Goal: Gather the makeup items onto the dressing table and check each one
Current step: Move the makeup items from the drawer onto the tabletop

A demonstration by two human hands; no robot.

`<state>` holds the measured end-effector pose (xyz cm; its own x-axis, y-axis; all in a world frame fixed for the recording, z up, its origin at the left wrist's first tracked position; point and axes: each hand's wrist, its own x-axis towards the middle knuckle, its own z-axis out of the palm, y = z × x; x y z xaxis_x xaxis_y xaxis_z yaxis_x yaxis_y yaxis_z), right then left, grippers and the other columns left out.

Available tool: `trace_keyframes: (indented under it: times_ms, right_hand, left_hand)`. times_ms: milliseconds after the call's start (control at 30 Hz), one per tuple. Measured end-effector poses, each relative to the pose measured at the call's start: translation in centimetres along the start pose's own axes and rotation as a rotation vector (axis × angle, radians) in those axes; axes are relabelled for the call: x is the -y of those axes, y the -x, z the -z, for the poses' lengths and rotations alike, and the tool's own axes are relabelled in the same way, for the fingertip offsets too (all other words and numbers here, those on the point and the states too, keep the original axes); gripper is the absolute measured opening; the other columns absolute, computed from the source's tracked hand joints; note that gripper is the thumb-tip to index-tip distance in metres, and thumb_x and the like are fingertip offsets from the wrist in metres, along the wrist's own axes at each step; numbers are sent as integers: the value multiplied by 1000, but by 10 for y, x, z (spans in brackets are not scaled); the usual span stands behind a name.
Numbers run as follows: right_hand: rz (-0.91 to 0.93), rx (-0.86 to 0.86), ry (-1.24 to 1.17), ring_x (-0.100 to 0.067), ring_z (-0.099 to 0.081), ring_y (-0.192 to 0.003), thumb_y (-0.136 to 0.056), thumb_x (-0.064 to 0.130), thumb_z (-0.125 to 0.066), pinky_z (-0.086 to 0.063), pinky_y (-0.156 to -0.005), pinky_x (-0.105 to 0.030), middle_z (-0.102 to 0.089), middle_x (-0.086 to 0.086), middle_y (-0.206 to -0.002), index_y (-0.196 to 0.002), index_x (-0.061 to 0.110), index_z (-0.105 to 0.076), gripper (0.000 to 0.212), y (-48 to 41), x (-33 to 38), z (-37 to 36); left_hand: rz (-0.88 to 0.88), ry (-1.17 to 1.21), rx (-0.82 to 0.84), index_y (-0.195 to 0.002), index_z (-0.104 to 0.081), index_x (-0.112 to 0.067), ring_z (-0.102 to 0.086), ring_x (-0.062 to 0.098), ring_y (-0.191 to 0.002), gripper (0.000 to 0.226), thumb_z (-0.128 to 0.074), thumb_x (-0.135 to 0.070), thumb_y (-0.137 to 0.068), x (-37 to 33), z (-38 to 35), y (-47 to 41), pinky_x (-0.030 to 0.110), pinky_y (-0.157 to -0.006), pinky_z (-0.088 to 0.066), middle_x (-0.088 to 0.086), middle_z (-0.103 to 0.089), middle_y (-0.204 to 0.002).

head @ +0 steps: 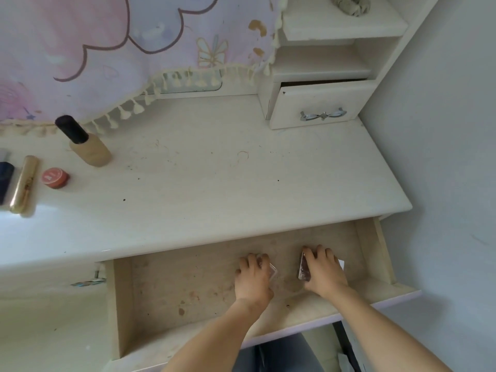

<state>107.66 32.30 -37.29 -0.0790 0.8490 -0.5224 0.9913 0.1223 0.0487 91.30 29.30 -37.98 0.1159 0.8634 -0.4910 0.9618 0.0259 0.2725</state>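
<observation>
Both my hands reach into the open drawer [123, 304] under the cream dressing table [214, 183]. My left hand [253, 277] covers a small clear case [272, 269], fingers curled over it. My right hand [323, 272] grips a dark compact [303, 268], tilted on edge, with a white corner showing at its right. On the tabletop at far left stand a foundation bottle [90, 146] with a black cap, a red round pot [55, 177], a gold tube [23, 183] and a dark bottle [5, 181], cut off by the frame edge.
A small upper drawer [319, 106] with a metal bow handle sits slightly open at the back right, with shelves above it. A fringed pink and lilac cloth [134, 44] hangs over the mirror. A grey wall [442, 157] bounds the right side.
</observation>
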Motion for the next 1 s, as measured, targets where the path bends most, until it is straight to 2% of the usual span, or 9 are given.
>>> trace_keyframes:
  times_ms: [233, 400, 467, 533, 600, 667, 767, 833, 1000]
  right_hand:
    - [46, 44, -46, -27, -35, -125, -77, 28, -63, -33, -104, -31, -35, -12, -135, -140, 20, -24, 75, 49, -3, 53]
    - [123, -40, 26, -26, -41, -121, -75, 33, -62, -37, -98, -30, -41, -10, -130, -138, 20, -27, 73, 71, 5, 107]
    - [168, -169, 48, -28, -56, -98, -54, 39, -75, -48, -79, -33, -55, -10, -106, -121, 16, -45, 77, 67, 12, 126]
    - [227, -256, 106, -23, -59, -64, -23, 41, -79, -49, -52, -28, -55, -4, -73, -95, 18, -55, 80, 57, 23, 143]
    - [246, -311, 116, -20, -57, -56, -18, 40, -76, -47, -46, -26, -55, -2, -66, -88, 19, -61, 75, 41, 41, 152]
    - [283, -267, 130, -26, -59, -68, -33, 36, -75, -49, -57, -31, -57, -7, -78, -99, 16, -63, 70, 42, 75, 175]
    - [355, -200, 87, -31, -45, -108, -70, 29, -60, -39, -90, -34, -47, -12, -117, -134, 19, -34, 70, 28, 121, 187]
    - [361, -174, 50, -28, -39, -115, -76, 28, -55, -34, -96, -31, -40, -10, -125, -141, 22, -22, 73, 15, 145, 193]
    - [344, -118, 19, -27, -35, -123, -79, 26, -58, -31, -103, -30, -33, -11, -134, -147, 23, -11, 83, -24, 191, 209]
  left_hand:
    - [22, -5, -8, -137, -23, -15, -35, 32, -117, 67, -57, -25, -80, -4, 49, 45, 35, -92, -39, 14, -34, -133]
    - [109, 54, -66, -138, -22, -18, -35, 31, -117, 69, -57, -29, -79, 1, 91, 75, 33, -94, -39, 13, -34, -133]
    - [160, 80, -116, -139, -22, -18, -36, 30, -116, 69, -55, -28, -79, 10, 108, 82, 32, -93, -38, 12, -35, -133]
    - [210, 106, -175, -139, -22, -18, -36, 30, -116, 70, -55, -28, -78, 24, 127, 84, 31, -94, -38, 12, -35, -132]
    - [259, 131, -239, -138, -22, -17, -36, 30, -115, 69, -55, -27, -78, 44, 146, 83, 31, -94, -38, 12, -36, -131]
    - [312, 164, -289, -138, -23, -16, -36, 30, -114, 68, -54, -28, -78, 67, 163, 79, 31, -95, -38, 13, -37, -128]
    - [382, 208, -328, -138, -23, -16, -36, 31, -115, 69, -54, -32, -78, 103, 185, 69, 32, -93, -40, 13, -37, -127]
    - [423, 238, -339, -137, -26, -15, -36, 32, -114, 68, -54, -31, -77, 126, 197, 62, 32, -89, -40, 13, -37, -126]
    - [472, 292, -312, -128, -32, -12, -37, 32, -111, 60, -56, -30, -76, 169, 214, 41, 32, -83, -42, 12, -38, -121]
